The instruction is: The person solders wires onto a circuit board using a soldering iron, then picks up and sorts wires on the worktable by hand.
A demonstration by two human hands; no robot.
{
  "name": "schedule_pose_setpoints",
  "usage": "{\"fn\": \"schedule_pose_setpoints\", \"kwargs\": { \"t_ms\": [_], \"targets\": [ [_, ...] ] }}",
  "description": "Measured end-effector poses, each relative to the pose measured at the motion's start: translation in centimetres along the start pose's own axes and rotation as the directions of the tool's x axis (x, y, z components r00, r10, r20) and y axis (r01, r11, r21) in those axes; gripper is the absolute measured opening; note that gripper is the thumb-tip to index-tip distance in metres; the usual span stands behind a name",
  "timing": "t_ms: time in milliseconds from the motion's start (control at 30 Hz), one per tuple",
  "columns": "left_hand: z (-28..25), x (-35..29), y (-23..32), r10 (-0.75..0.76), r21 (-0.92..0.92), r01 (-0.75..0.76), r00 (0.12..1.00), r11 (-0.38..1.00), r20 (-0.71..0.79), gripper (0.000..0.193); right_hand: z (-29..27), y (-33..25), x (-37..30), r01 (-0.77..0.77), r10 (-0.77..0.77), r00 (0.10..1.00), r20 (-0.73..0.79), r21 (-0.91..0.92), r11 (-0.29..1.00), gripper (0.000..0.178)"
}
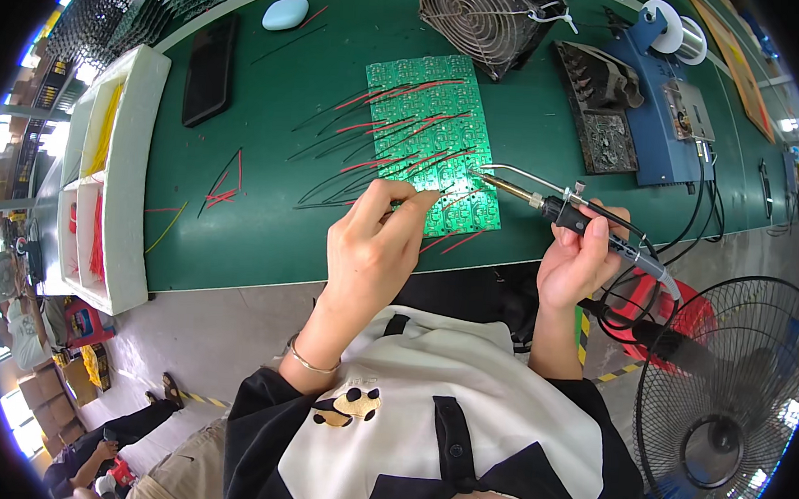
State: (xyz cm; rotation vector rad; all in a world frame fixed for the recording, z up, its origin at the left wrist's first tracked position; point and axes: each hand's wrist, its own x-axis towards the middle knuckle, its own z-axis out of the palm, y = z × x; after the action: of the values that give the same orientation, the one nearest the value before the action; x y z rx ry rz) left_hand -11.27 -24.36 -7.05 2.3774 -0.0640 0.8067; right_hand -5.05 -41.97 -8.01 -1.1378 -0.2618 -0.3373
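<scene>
A green panel of small circuit boards (424, 73) lies on the green table, with rows of red and black wires (360, 132) lying across it and trailing off its left side. My right hand (584, 259) grips a soldering iron (567, 215) with a thin curved solder-feed tube (530, 176) along it. The iron's tip reaches the panel's lower right part, where a bright light falls. Close to that tip, my left hand (377, 239) is closed in a pinch on a thin wire at the panel; the fingers partly cover the wire.
A blue soldering unit (646, 109) with a solder spool (673, 31) stands right, beside a dark iron stand (597, 106). Behind the panel is a small fan (493, 24). Leftward are a phone (210, 70), loose wires (225, 191) and a white wire tray (132, 181). A floor fan (726, 402) stands lower right.
</scene>
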Motion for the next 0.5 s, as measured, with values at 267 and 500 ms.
{"fn": "schedule_pose_setpoints", "kwargs": {
  "t_ms": [267,500],
  "targets": [
    [-0.29,-0.01,0.18,-0.045,-0.02,0.045,0.999,0.999,0.016,0.017,0.47,0.01,-0.32,0.045,-0.054,0.996,-0.068,-0.124,0.991,0.019],
    [-0.25,-0.05,0.12,-0.064,-0.055,0.065,0.998,0.996,0.026,0.017,0.48,-0.13,-0.38,0.028,-0.035,0.998,-0.042,-0.147,0.989,0.017]
  ]
}}
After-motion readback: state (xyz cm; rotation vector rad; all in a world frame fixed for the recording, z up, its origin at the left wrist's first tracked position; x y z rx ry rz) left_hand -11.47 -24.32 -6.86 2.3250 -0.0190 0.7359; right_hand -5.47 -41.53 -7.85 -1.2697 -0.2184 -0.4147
